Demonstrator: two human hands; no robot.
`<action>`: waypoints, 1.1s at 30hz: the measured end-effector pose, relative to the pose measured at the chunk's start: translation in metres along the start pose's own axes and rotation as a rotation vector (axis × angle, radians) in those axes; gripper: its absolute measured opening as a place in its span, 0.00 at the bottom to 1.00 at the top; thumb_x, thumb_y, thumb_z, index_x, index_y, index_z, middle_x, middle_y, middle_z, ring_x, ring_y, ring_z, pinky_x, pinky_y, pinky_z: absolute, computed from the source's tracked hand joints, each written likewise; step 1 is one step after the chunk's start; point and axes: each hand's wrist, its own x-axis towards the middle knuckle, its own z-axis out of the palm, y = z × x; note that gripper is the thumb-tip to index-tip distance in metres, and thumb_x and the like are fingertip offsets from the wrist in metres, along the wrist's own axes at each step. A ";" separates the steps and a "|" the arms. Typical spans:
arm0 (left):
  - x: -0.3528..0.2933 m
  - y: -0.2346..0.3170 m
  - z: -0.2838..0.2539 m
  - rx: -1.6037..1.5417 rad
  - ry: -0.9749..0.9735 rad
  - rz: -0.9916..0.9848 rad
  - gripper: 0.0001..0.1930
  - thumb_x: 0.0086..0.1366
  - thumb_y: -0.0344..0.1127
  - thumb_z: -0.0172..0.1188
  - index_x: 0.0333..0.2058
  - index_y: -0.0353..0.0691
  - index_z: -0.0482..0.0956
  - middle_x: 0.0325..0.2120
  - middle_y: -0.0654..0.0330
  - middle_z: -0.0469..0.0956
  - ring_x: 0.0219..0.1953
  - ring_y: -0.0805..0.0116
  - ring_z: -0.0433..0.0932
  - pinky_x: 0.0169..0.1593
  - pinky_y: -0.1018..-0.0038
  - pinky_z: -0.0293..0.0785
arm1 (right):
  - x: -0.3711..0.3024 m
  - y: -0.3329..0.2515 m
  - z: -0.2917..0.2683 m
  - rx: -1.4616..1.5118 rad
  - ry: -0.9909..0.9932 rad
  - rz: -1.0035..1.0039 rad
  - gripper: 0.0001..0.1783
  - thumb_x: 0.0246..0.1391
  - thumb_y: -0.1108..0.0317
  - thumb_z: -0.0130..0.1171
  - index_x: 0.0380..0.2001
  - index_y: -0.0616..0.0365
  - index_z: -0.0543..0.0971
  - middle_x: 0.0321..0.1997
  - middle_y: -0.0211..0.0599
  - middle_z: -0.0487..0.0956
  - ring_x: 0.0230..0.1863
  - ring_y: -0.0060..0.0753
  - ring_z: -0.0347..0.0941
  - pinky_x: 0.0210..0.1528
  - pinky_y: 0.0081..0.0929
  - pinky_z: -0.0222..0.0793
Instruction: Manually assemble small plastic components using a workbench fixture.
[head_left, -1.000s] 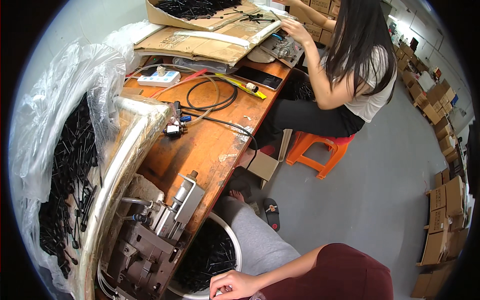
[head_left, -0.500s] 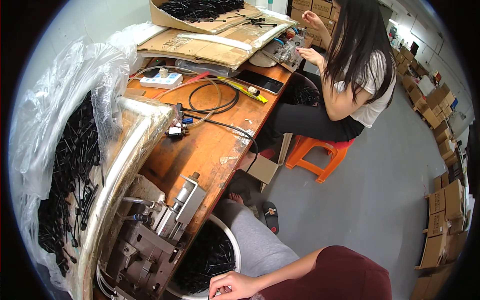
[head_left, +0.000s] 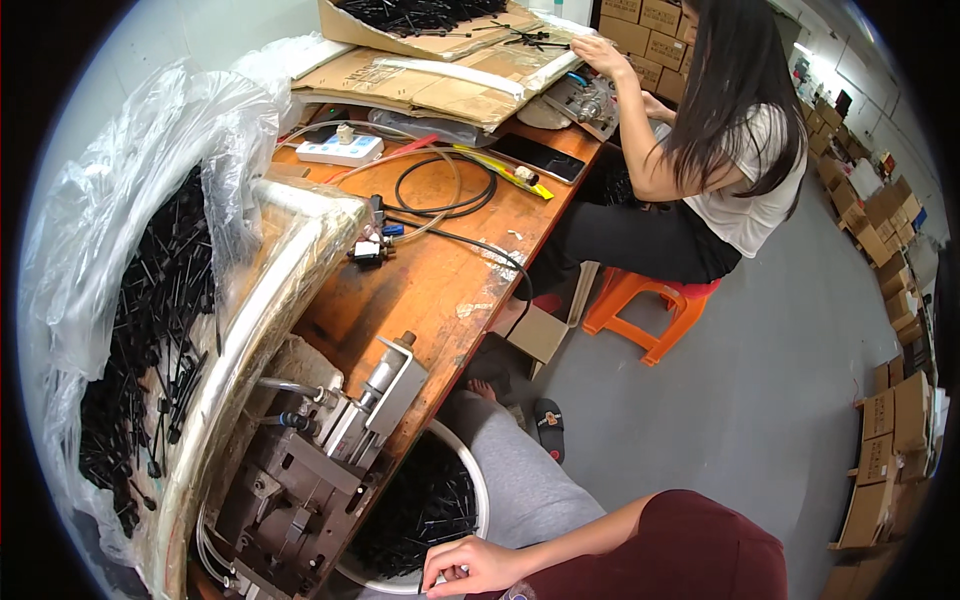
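Observation:
My right hand (head_left: pixel 465 567) is low in the picture, its fingers curled in a pinch beside the rim of a round white tub (head_left: pixel 480 485). Something small and partly dark shows at the fingertips, too hidden to name. Thin black pieces with small heads (head_left: pixel 425 505) fill the tub. My left hand is out of view. Left of the tub, a metal bench fixture (head_left: pixel 300 500) with a slide and air hoses stands at the edge of the wooden table (head_left: pixel 440 275).
More black pieces (head_left: pixel 160 330) lie in a plastic-lined cardboard tray at left. Cables and a white power strip (head_left: pixel 342 150) lie on the table. A co-worker (head_left: pixel 740 150) sits on an orange stool (head_left: pixel 650 315); one hand reaches to the cardboard (head_left: pixel 440 85). Cartons (head_left: pixel 875 440) stand at right.
The view has shifted slightly, so the table appears further right. The co-worker's raised hand has moved to the cardboard's edge near the black pieces. My right hand keeps its pinch by the tub.

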 end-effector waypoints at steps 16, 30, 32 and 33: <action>-0.096 0.194 -0.033 -0.783 -0.617 0.264 0.22 0.42 0.29 0.76 0.37 0.31 0.78 0.48 0.45 0.72 0.32 0.66 0.80 0.31 0.75 0.79 | 0.053 -0.069 -0.002 0.264 0.022 0.185 0.06 0.58 0.79 0.55 0.38 0.69 0.77 0.33 0.47 0.81 0.28 0.27 0.80 0.32 0.22 0.77; -0.140 0.215 -0.015 -0.815 -0.884 0.603 0.15 0.40 0.30 0.73 0.31 0.34 0.84 0.41 0.50 0.81 0.30 0.64 0.82 0.33 0.75 0.79 | 0.087 -0.092 0.007 0.401 0.064 0.137 0.10 0.66 0.66 0.47 0.35 0.63 0.71 0.28 0.49 0.80 0.17 0.26 0.75 0.21 0.19 0.71; -0.140 0.213 -0.015 -0.815 -0.877 0.597 0.15 0.40 0.29 0.73 0.31 0.33 0.84 0.41 0.50 0.81 0.30 0.64 0.82 0.32 0.75 0.79 | 0.087 -0.091 0.011 0.382 0.083 0.121 0.10 0.66 0.66 0.47 0.35 0.63 0.71 0.28 0.49 0.80 0.17 0.26 0.75 0.22 0.19 0.71; -0.140 0.212 -0.015 -0.817 -0.876 0.595 0.15 0.40 0.29 0.73 0.31 0.33 0.84 0.41 0.50 0.81 0.30 0.64 0.82 0.32 0.75 0.79 | 0.087 -0.091 0.013 0.373 0.091 0.113 0.11 0.66 0.65 0.47 0.34 0.63 0.71 0.28 0.49 0.80 0.17 0.26 0.75 0.22 0.19 0.71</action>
